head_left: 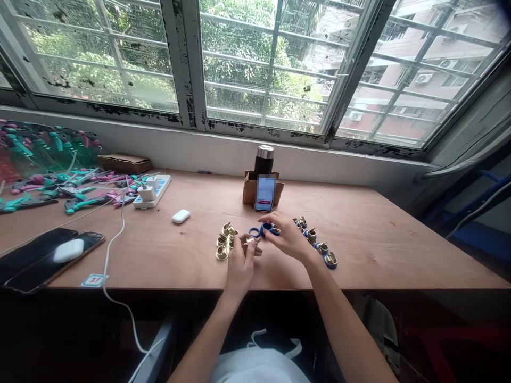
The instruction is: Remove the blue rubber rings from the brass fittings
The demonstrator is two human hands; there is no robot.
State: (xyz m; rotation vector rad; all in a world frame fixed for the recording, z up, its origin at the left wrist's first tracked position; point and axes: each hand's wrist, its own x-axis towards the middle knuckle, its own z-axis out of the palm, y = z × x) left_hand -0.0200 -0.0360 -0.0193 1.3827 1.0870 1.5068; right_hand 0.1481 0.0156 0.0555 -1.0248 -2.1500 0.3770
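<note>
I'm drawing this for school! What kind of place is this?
Probably a small workshop: a wooden bench runs under a window, small brass parts are set out in rows, and teal-handled tools lie in a heap.

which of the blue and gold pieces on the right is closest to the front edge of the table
The last one in the row, closest to the table's front edge; the other blue-and-gold pieces run back from it toward the window, beside the right hand.
</note>
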